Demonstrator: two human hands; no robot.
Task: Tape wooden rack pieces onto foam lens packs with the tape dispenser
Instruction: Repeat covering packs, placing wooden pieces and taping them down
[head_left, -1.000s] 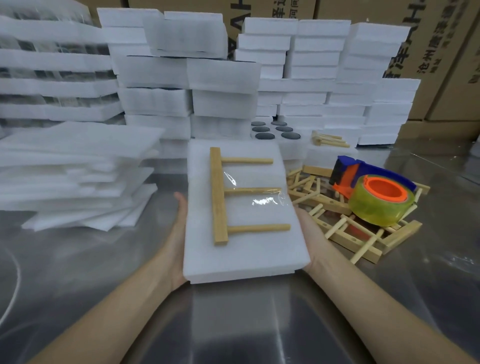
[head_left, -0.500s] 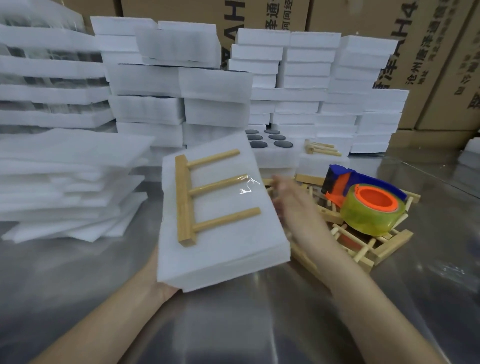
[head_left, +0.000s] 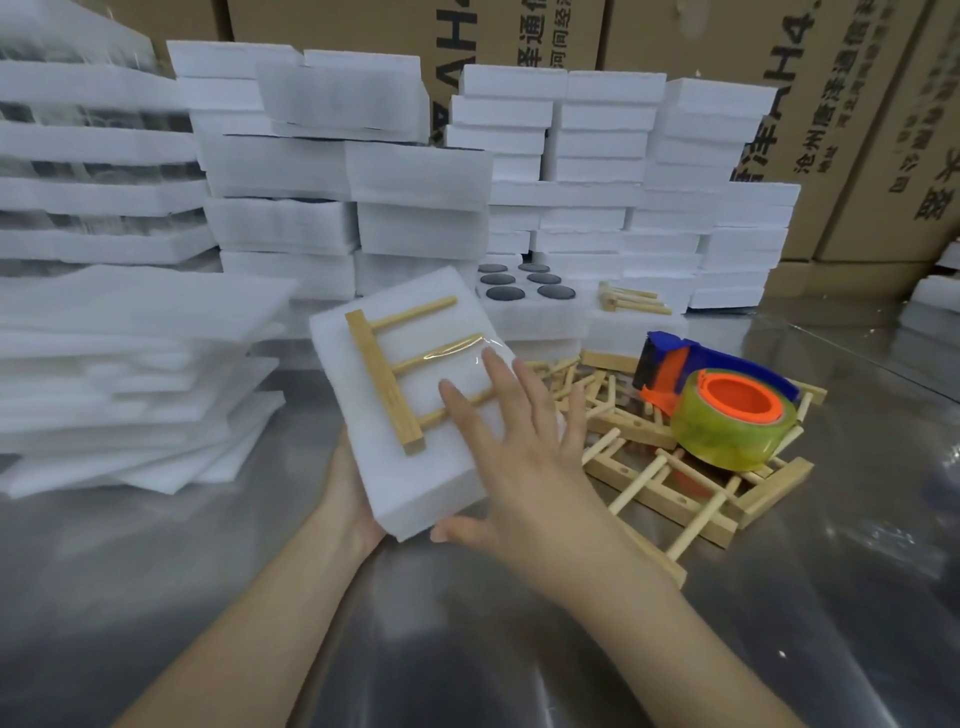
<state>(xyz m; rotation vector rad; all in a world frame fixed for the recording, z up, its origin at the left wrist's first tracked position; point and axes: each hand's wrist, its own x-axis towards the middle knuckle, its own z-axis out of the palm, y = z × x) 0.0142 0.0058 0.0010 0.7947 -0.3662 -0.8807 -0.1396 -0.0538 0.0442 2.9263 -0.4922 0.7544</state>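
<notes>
While the left hand (head_left: 353, 501) supported the tilted foam lens pack (head_left: 405, 483) from beneath, its fingers were hidden, their curl indeterminable; the right hand (head_left: 514, 467) lay flat, fingers straight, on the pack's top, over the taped wooden rack piece (head_left: 382, 384)'s lower peg; the tape dispenser (head_left: 727, 410) rested on loose rack pieces (head_left: 675, 483) alongside.

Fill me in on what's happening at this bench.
A person holds a foam lens pack tilted in the left hand, gripping it from underneath. A wooden rack piece lies on top, with clear tape across its middle peg. The right hand lies flat on the pack's right side, fingers straight. The tape dispenser sits untouched on a pile of loose rack pieces to the right.
</notes>
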